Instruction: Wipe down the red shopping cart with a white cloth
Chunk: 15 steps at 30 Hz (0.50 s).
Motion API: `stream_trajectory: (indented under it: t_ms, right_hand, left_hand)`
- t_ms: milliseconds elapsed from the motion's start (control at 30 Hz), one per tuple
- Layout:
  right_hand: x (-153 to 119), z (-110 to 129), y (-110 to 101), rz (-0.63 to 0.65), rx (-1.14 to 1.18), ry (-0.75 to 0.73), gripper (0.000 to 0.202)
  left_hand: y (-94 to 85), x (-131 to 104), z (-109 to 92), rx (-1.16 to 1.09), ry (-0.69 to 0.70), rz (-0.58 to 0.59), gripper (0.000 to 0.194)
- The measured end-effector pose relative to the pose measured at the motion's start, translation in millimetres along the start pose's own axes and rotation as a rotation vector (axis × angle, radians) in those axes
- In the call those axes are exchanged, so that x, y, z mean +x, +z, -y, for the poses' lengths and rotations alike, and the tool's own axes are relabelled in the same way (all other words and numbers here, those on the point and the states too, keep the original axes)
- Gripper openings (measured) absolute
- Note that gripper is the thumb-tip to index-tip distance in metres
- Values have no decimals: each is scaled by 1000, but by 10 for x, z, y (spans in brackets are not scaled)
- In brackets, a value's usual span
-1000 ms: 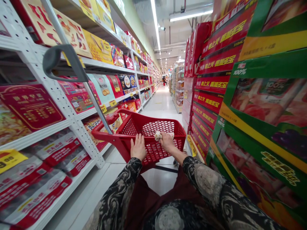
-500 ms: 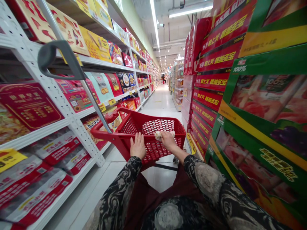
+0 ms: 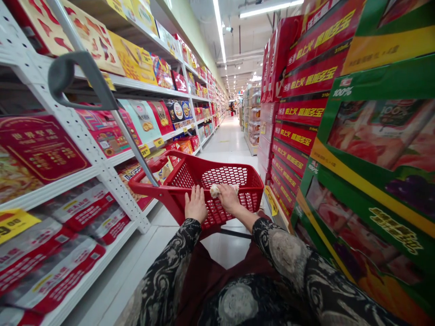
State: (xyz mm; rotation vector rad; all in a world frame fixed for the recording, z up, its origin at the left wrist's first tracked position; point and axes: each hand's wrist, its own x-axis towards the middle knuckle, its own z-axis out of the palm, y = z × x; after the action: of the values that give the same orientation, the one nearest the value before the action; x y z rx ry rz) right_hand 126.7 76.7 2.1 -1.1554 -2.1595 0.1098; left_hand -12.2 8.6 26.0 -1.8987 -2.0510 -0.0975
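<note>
The right hand (image 3: 228,199)'s fingers bunch round a crumpled whitish cloth (image 3: 215,190) on the near rim of the red perforated plastic shopping basket (image 3: 219,215); the left hand (image 3: 196,204)'s fingers lie flat, slightly spread, against that rim; a slim metal pole with a grey looped handle (image 3: 83,81) rises leftward.

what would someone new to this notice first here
Probably the red basket in the middle, with the left hand flat against its near side and the right hand holding a pale cloth at its rim. Next, the stacked red cartons and big green boxes rising on the right. The grey handle also stands out at upper left, in front of the white shelves.
</note>
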Motion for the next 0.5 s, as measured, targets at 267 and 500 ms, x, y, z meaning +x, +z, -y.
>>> stream_trajectory:
  t_ms: [267,500]
  right_hand:
    - [-77,-418,-289,3,-94,170,33]
    - [26,-10,-47,38,-31,55,38]
  left_hand:
    - [-65,1,-53,-42,-12,33,70]
    - [-109,16,-84,-69,-32,60,67]
